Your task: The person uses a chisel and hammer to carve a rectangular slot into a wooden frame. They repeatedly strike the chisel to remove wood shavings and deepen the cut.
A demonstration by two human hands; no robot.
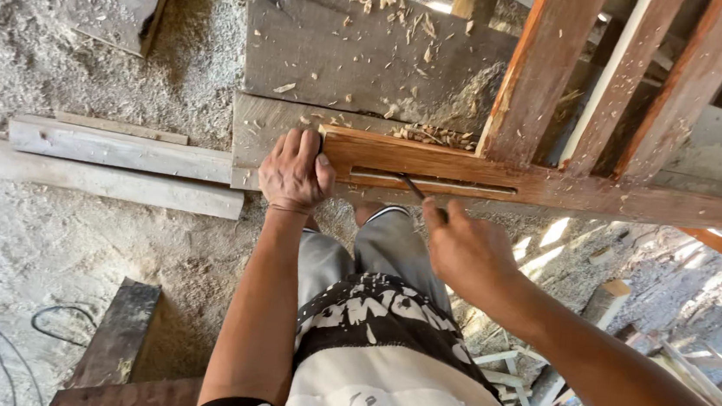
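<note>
A wooden frame (615,86) of reddish slats leaned up and away at the far right, its bottom rail (554,183) lying across grey boards (348,54) that served as a rough tabletop above the sawdust-covered floor (45,236). The rail ran left to right, its long axis level, with a long narrow mortise slot (467,186) cut along its near face. The left hand (296,171) was clamped over the rail's left end, fingers curled across the top, seemingly to pin it against sliding. The right hand (465,251) was closed around the handle of a thin dark chisel (414,188), gripped low near the person's knee. The tool's long axis slanted from the hand at near right up to far left, its tip pointing into the slot, an angle that likely suited scraping along the groove. Pale wood chips (432,135) lay just behind the rail.
</note>
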